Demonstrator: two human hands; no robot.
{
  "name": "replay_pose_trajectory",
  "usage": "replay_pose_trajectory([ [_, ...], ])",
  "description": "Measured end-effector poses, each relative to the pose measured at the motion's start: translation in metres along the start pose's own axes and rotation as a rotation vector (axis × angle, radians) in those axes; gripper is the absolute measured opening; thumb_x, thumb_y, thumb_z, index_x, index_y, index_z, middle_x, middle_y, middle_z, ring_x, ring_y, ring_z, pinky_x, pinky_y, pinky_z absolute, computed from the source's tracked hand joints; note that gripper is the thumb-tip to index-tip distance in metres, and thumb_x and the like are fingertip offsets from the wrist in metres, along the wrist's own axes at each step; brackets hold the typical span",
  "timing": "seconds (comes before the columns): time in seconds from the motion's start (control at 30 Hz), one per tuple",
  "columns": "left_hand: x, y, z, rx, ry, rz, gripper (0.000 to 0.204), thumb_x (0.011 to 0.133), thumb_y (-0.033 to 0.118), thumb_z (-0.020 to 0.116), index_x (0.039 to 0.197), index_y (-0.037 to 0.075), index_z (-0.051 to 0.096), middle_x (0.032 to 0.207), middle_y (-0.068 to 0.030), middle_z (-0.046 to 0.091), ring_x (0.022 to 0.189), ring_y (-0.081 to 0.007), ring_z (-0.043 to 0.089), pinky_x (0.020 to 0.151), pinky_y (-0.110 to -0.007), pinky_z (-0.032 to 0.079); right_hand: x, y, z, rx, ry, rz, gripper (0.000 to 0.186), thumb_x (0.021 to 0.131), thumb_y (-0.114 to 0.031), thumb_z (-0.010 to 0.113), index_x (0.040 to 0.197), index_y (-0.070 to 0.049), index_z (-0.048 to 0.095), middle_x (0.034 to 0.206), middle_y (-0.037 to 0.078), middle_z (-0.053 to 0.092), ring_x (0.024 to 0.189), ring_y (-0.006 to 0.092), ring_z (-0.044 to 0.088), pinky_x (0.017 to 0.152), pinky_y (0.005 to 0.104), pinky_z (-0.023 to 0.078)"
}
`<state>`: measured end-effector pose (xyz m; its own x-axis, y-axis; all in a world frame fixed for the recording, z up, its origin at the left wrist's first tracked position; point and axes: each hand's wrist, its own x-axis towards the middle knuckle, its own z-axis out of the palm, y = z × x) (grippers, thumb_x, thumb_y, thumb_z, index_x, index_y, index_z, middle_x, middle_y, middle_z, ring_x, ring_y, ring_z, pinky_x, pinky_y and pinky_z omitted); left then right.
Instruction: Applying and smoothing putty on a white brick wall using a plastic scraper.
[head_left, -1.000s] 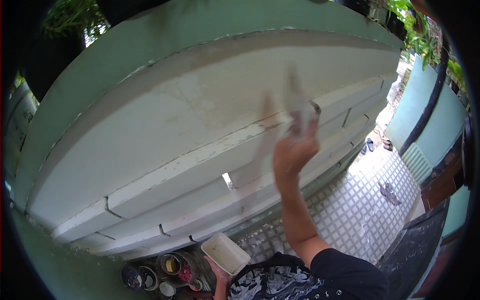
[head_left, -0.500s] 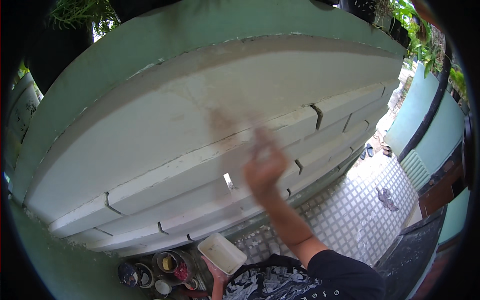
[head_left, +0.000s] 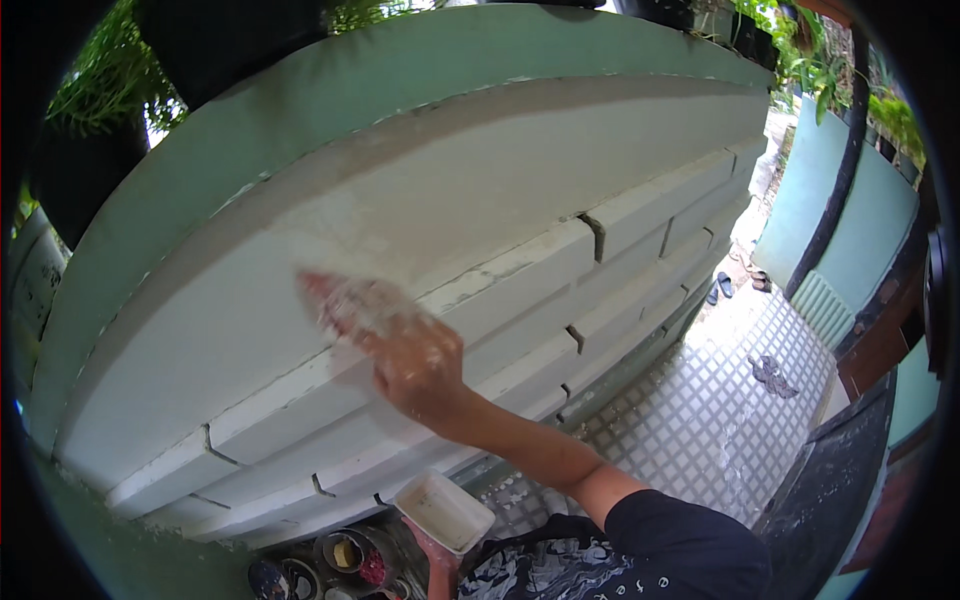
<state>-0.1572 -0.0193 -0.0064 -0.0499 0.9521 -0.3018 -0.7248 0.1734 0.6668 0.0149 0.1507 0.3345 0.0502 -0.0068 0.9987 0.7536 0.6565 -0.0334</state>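
Note:
My right hand (head_left: 415, 360) is closed on a blurred, putty-smeared tool (head_left: 355, 300) with a reddish end; I cannot make out what kind. It is up against the smooth off-white upper band of the wall (head_left: 520, 160), just above the top row of raised white blocks (head_left: 660, 195). My left hand (head_left: 433, 543), low at the bottom of the view, grips the side of an off-white rectangular plastic tub (head_left: 448, 508) with pale residue inside, held close to my body below the blocks.
A green ledge (head_left: 400, 60) tops the wall, with dark plant pots (head_left: 85, 170) and leaves above. Pots and containers (head_left: 350, 560) stand at lower left. Right are a tiled floor (head_left: 700, 420), a grey rag (head_left: 770, 375), sandals (head_left: 740, 285), a pale blue wall (head_left: 810, 200) and a dark pipe (head_left: 835, 200).
My right hand and its tool have moved left along the wall, from right of centre to left of centre. My left hand and the tub have shifted only slightly.

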Motion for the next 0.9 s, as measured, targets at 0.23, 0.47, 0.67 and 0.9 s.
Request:
replay_pose_trajectory([
  [0.23,-0.003,-0.005,0.025,-0.009,0.021,-0.004,0.071,0.089,0.067,0.024,0.138,0.015,0.033,0.13,-0.0069,0.048,0.114,-0.0299,0.051,0.096,-0.047,0.043,0.041,0.121,-0.077,-0.474,0.256,0.423,0.026,0.084,0.001,0.048,0.108,0.003,0.059,0.094,0.019,0.065,0.081,0.0359,0.064,0.07,0.0422,0.047],
  [0.47,-0.002,-0.019,0.029,-0.115,0.004,-0.122,0.073,0.088,0.068,0.025,0.137,0.015,0.034,0.126,-0.0077,0.051,0.111,-0.0307,0.054,0.093,-0.048,0.046,0.038,0.102,-0.032,-0.425,0.053,0.519,0.043,0.072,0.001,0.048,0.114,-0.001,0.057,0.102,0.019,0.062,0.084,0.0368,0.062,0.076,0.0431,0.048],
  [0.67,-0.002,-0.015,0.071,-0.008,-0.012,-0.178,0.075,0.087,0.07,0.023,0.137,0.015,0.035,0.127,-0.0089,0.051,0.111,-0.0313,0.054,0.092,-0.05,0.046,-0.009,0.016,-0.022,0.37,-0.125,0.285,0.035,0.066,-0.001,0.057,0.101,-0.001,0.064,0.093,0.015,0.066,0.076,0.027,0.065,0.066,0.0346,0.051],
  [0.9,-0.002,-0.02,0.074,-0.054,0.071,-0.06,0.077,0.086,0.071,0.023,0.137,0.014,0.035,0.126,-0.0093,0.052,0.109,-0.0323,0.055,0.09,-0.052,0.047,0.0,0.134,-0.093,-0.337,0.221,0.763,0.033,0.079,0.004,0.048,0.11,0.01,0.057,0.097,0.023,0.065,0.085,0.033,0.065,0.078,0.0365,0.049],
])
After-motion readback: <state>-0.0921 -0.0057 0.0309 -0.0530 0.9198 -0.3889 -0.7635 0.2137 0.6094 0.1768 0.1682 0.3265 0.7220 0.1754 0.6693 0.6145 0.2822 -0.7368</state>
